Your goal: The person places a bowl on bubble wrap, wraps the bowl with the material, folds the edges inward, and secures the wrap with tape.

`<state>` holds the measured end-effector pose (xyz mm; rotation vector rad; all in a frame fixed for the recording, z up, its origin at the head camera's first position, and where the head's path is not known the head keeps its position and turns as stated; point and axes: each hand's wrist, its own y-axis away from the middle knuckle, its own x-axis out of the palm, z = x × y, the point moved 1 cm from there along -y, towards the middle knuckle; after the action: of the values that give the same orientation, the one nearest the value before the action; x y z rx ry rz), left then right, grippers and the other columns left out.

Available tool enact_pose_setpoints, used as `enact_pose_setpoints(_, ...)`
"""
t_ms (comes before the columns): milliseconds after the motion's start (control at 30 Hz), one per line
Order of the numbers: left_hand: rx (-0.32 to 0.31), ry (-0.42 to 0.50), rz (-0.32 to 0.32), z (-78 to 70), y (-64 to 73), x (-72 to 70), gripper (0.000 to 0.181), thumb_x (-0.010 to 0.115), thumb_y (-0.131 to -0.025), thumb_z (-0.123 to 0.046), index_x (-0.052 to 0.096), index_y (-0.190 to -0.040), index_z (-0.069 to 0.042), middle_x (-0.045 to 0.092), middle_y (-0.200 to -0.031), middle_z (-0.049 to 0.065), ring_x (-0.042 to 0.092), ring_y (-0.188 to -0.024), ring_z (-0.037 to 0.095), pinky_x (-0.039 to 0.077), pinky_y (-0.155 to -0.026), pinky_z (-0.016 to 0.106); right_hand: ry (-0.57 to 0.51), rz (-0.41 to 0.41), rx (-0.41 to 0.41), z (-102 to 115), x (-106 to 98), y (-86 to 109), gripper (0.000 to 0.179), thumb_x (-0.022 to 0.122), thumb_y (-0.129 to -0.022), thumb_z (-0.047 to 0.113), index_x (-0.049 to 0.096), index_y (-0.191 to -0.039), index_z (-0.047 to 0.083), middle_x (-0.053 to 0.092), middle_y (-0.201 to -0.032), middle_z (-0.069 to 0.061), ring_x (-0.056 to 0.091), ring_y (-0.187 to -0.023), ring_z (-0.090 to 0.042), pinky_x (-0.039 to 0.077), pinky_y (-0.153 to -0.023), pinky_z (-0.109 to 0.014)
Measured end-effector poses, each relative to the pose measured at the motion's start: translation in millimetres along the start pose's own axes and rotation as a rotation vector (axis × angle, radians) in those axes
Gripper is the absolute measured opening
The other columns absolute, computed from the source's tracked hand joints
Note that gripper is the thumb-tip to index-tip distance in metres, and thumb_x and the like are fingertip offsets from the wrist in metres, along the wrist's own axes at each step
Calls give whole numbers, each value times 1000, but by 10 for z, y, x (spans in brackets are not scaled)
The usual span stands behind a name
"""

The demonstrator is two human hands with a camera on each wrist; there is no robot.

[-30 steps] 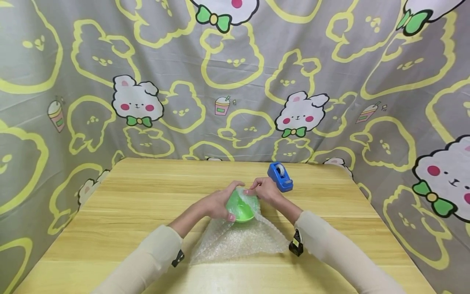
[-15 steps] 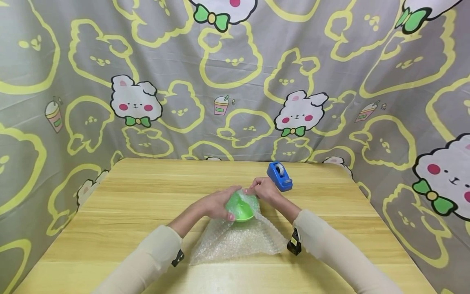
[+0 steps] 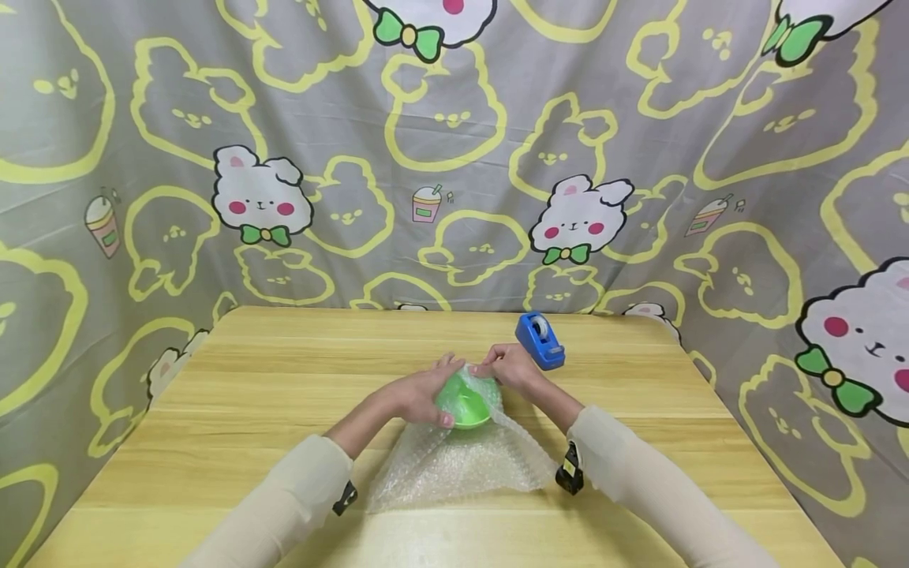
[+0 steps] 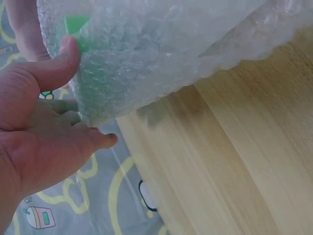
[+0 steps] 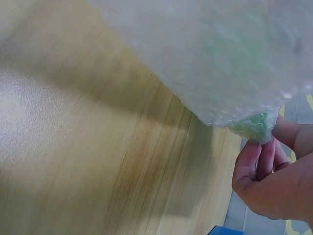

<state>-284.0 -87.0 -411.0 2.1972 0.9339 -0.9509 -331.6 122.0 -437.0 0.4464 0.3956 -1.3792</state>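
A green bowl (image 3: pixel 470 410) stands tilted on the table, its hollow facing me, partly covered by clear bubble wrap (image 3: pixel 465 467). The wrap spreads toward me in a wide flap. My left hand (image 3: pixel 420 394) grips the bowl's left side through the wrap, thumb at the front rim and fingers reaching behind. In the left wrist view a bit of bare green (image 4: pixel 76 24) shows above the thumb. At the far right of the bowl my right hand (image 3: pixel 514 368) pinches the wrap between thumb and fingers, plainly seen in the right wrist view, where the sheet hides most of the bowl.
A blue tape dispenser (image 3: pixel 541 341) with a roll of tape stands just beyond my right hand. The wooden table (image 3: pixel 284 339) ends at a patterned grey curtain (image 3: pixel 341 118) along the back and sides.
My left fingers have shifted slightly at the far edge of the bowl. The right hand keeps its pinch on the wrap, and the bowl stays in place.
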Motion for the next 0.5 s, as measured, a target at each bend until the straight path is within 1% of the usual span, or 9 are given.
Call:
enact_pose_setpoints(133, -9, -18, 17, -16, 7, -6, 103, 79, -87, -16, 11, -164, -9, 7, -170, 19, 14, -156, 39, 17, -126, 52, 2, 7, 7, -3, -4, 1, 25, 85, -82, 21, 67, -74, 6, 61, -73, -1, 50, -66, -15, 41, -57, -24)
enact_pose_setpoints(333, -4, -46, 44, -34, 6, -6, 102, 77, -89, -17, 8, -164, -7, -3, -170, 20, 3, -157, 39, 10, -126, 55, -3, 14, 22, -11, -8, -1, 24, 85, -83, 23, 69, -76, 7, 62, -72, 0, 51, -64, -15, 40, -55, -25)
enact_pose_setpoints(400, -12, -65, 48, -39, 6, -15, 102, 76, -90, -19, 7, -164, -7, -1, -170, 19, 6, -157, 39, 12, -126, 54, -5, 18, 26, -13, -8, -6, 23, 85, -83, 23, 69, -76, 7, 62, -70, 1, 50, -62, -14, 39, -54, -25)
enact_pose_setpoints(500, -29, -79, 54, -41, 6, -25, 102, 76, -90, -21, 7, -164, -9, 5, -171, 16, 14, -156, 37, 17, -126, 51, -8, 21, 26, -11, -12, -9, 23, 85, -82, 23, 69, -76, 7, 62, -70, 1, 50, -61, -14, 39, -54, -25)
